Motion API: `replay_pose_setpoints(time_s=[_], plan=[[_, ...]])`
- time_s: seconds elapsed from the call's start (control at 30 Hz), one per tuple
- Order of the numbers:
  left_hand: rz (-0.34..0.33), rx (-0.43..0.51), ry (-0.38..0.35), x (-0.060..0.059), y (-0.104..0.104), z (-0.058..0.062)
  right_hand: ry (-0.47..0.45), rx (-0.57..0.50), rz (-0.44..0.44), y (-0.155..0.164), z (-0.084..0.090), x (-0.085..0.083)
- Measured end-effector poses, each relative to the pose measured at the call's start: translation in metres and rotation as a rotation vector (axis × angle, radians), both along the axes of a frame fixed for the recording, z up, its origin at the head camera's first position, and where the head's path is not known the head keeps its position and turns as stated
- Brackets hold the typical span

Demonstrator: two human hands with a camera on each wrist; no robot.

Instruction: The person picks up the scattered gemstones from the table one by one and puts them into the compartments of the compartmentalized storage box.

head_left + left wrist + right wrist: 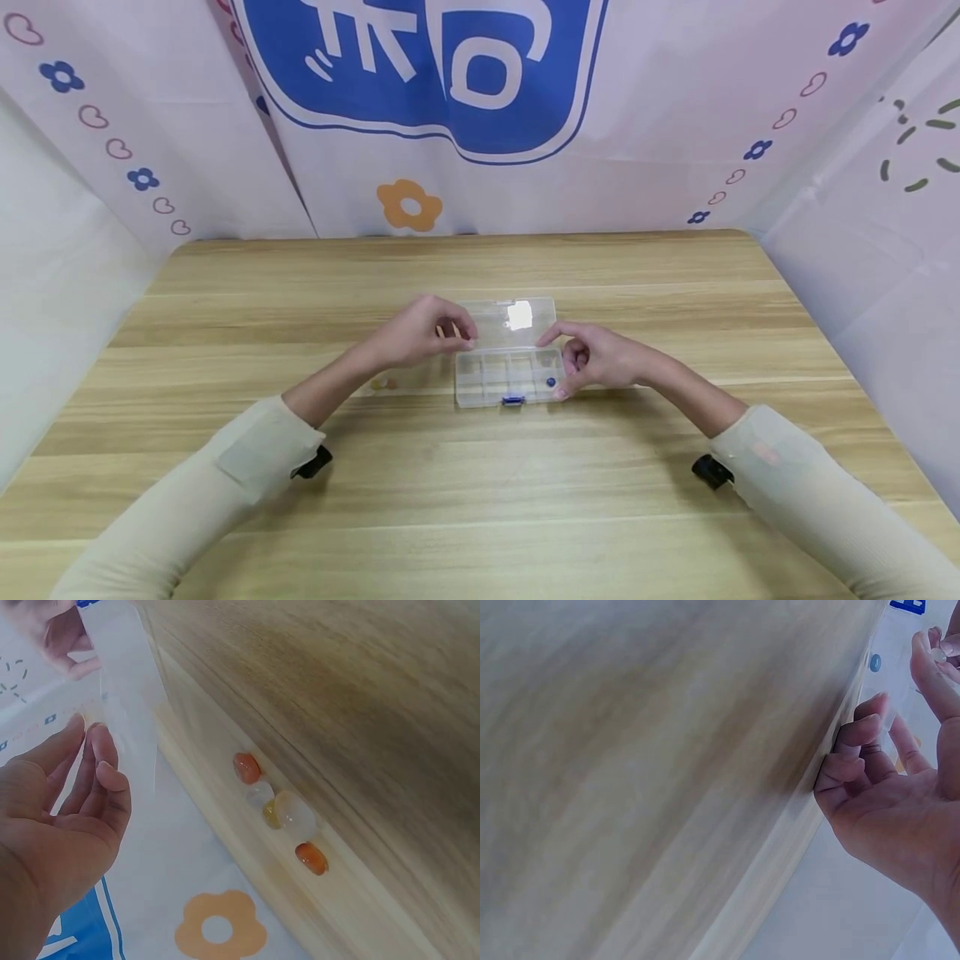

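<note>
A clear plastic compartment box (480,405) lies on the table, its lid (491,325) folded back flat away from the person. One dark blue bead (551,382) sits in a right-hand compartment. My left hand (423,335) is over the box's left side, near the hinge, and pinches a small pale bead (938,655) between thumb and fingertips. At the box's right end, my right hand (603,358) grips it, with the thumb at the front corner and the index finger stretched toward the hinge. The other right fingers curl in beside the wall.
Left of the box, partly below the left forearm, several smooth stones lie close together: a reddish one (246,767), an orange one (311,858), a whitish one (295,817) and others. A blue latch (513,401) marks the box's front. A printed cloth (480,196) hangs behind the table.
</note>
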State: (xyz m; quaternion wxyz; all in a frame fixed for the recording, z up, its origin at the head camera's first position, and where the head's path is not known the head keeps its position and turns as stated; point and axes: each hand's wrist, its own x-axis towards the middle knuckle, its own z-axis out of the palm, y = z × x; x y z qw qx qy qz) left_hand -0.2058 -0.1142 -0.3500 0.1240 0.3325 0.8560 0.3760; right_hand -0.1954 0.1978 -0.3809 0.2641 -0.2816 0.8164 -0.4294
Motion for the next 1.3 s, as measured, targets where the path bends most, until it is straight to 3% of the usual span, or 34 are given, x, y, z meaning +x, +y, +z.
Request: replay_pose_setpoints(time_s=[1.3], plan=[[-0.060,0.026,-0.019,-0.006,0.034,-0.009,-0.001,0.032,-0.015,0.000,0.001,-0.001]])
